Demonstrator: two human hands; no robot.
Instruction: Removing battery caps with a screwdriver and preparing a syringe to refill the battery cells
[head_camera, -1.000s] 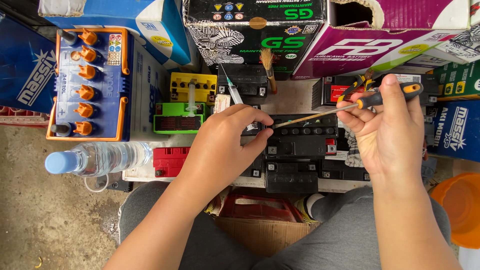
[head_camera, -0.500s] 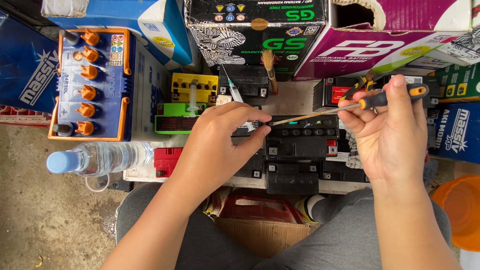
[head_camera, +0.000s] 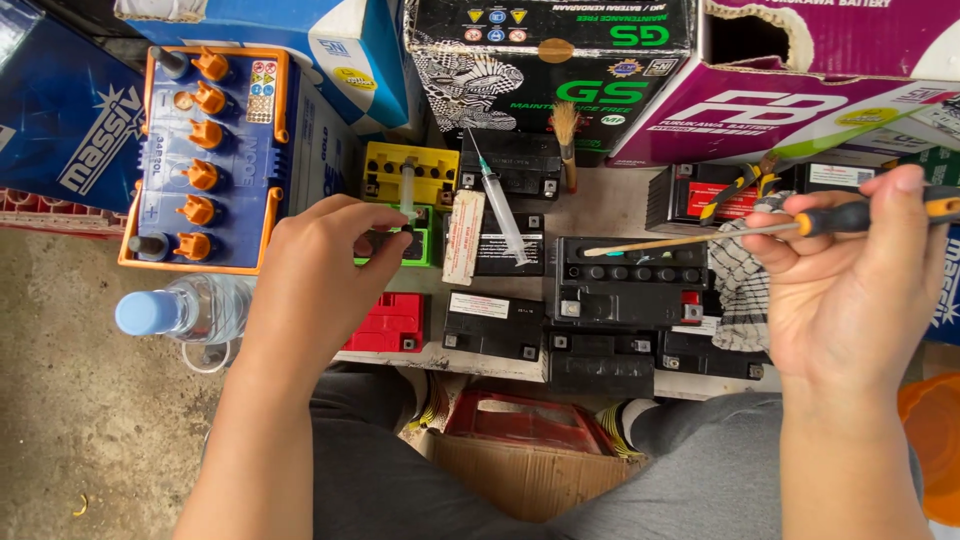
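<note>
Head view shows your right hand (head_camera: 850, 290) at the right of the frame, fingers curled shut around the black and orange handle of a screwdriver (head_camera: 770, 230). Its long shaft lies almost level and points left, with the tip hanging just above the upper left corner of the black battery (head_camera: 630, 285) in the middle of the frame. The tip looks clear of the casing rather than seated in anything, though you cannot tell for certain from this angle.

Your left hand (head_camera: 315, 290) sits left of centre, fingers loosely bent and holding nothing. The fingertips reach over the green battery (head_camera: 415, 245) and come close to the small syringe (head_camera: 407, 190) standing on the yellow battery (head_camera: 405, 172) just above it. Whether they touch either one is not clear.

A second, longer syringe (head_camera: 500, 210) lies slanted across the small black batteries at centre. A water bottle (head_camera: 180, 310) lies on its side at the lower left, and a large blue battery (head_camera: 210, 160) with orange caps fills the upper left. A checked cloth (head_camera: 740, 285) rests beside your right hand.

Judging by how things lie, the row of round ports on top of the black battery appears open, so the prying seems done; no syringe is in hand yet.
</note>
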